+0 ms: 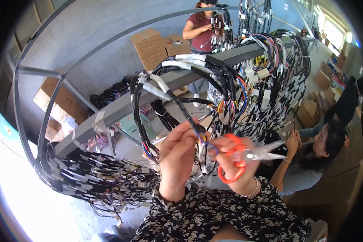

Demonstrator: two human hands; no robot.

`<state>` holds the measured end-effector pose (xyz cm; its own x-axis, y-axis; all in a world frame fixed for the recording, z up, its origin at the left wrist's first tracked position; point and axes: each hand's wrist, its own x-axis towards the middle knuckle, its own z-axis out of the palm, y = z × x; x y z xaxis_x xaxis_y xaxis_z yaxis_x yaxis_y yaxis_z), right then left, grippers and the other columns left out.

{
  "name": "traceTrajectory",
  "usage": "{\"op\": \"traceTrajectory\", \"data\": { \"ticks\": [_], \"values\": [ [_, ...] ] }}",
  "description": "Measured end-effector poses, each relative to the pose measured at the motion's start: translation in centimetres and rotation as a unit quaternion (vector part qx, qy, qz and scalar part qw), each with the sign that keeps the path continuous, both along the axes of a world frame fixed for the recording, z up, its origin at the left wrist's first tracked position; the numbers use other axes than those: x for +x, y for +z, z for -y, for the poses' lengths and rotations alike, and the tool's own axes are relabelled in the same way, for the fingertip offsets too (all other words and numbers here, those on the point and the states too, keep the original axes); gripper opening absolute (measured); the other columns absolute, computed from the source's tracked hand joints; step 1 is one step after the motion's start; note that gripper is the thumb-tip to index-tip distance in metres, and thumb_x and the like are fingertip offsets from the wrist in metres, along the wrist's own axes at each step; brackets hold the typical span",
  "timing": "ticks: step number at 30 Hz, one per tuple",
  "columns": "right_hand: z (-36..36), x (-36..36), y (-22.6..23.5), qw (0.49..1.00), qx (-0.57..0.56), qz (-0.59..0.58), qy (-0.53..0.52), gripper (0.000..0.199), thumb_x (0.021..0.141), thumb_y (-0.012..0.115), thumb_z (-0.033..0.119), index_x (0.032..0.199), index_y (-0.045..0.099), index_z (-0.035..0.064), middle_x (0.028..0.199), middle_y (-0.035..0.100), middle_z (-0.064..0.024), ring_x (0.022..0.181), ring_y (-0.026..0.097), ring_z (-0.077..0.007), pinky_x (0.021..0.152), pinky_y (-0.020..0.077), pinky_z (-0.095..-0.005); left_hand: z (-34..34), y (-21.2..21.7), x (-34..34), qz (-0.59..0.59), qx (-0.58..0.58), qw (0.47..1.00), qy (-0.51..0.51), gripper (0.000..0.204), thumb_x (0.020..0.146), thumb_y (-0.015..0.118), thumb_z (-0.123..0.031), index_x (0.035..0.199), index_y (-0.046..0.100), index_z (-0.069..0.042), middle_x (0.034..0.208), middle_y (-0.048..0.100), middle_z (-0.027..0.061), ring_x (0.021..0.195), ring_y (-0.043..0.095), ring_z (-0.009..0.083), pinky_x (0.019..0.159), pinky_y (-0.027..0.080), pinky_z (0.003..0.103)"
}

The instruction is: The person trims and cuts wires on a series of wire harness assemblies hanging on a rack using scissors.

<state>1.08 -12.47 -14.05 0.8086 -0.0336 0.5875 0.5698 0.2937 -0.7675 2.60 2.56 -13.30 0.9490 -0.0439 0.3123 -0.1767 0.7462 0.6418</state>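
My left hand [176, 155] is closed, its fingertips pinching a black-taped wire harness branch [181, 108] where blue and yellow wires [203, 139] come out. Looped around the right hand's fingers are the orange handles of a pair of scissors [267, 154], whose parted blades point right, away from the wires. The fingertips of my right hand [249, 173] meet the wires just beside the left ones; their exact grip is partly hidden. The branch belongs to a coiled black harness with white-wrapped sections [185, 60], draped over a grey metal beam [149, 96].
More harnesses [88, 171] hang in thick bunches at the left and along the beam [236, 56] to the right. A person [201, 34] stands behind the beam; another [314, 161] sits close at my right. Cardboard boxes [149, 46] and a green stool [135, 127] are beyond.
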Motion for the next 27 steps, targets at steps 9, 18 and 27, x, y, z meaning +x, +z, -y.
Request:
{"op": "traceTrajectory", "data": {
  "ticks": [9, 18, 27],
  "values": [
    [1.1, 2.8, 4.8, 0.958, -0.224, 0.169, -0.055, 0.034, 0.081, 0.07, -0.013, 0.11, 0.056, -0.0007, 0.117, 0.069, -0.0169, 0.09, 0.069, -0.0195, 0.083, 0.0563, -0.0313, 2.3, 0.7, -2.9, 0.004, 0.209, 0.96, 0.185, 0.027, 0.099, 0.061, -0.006, 0.124, 0.062, 0.005, 0.103, 0.07, 0.0069, 0.093, 0.063, 0.0115, 0.085, 0.047, 0.023],
    [0.5, 3.8, 5.3, 0.944, -0.279, 0.174, 0.041, 0.026, 0.085, 0.067, -0.011, 0.106, 0.057, 0.0012, 0.117, 0.065, -0.0178, 0.104, 0.066, -0.0213, 0.089, 0.0537, -0.0321, 2.3, 0.8, -4.5, 0.037, 0.182, 0.952, 0.242, 0.018, 0.106, 0.05, -0.01, 0.12, 0.047, 0.0, 0.088, 0.065, 0.0056, 0.061, 0.053, 0.0089, 0.053, 0.042, 0.022],
    [-1.2, 4.8, 4.4, 0.945, -0.212, 0.249, 0.01, 0.031, 0.078, 0.073, -0.009, 0.103, 0.058, 0.0024, 0.108, 0.07, -0.0145, 0.093, 0.069, -0.0256, 0.084, 0.0546, -0.0336, 1.8, 1.4, -4.7, 0.033, 0.214, 0.945, 0.243, 0.015, 0.106, 0.046, -0.011, 0.119, 0.043, -0.002, 0.075, 0.06, 0.0041, 0.054, 0.048, 0.0075, 0.048, 0.037, 0.02]
  ]
}}
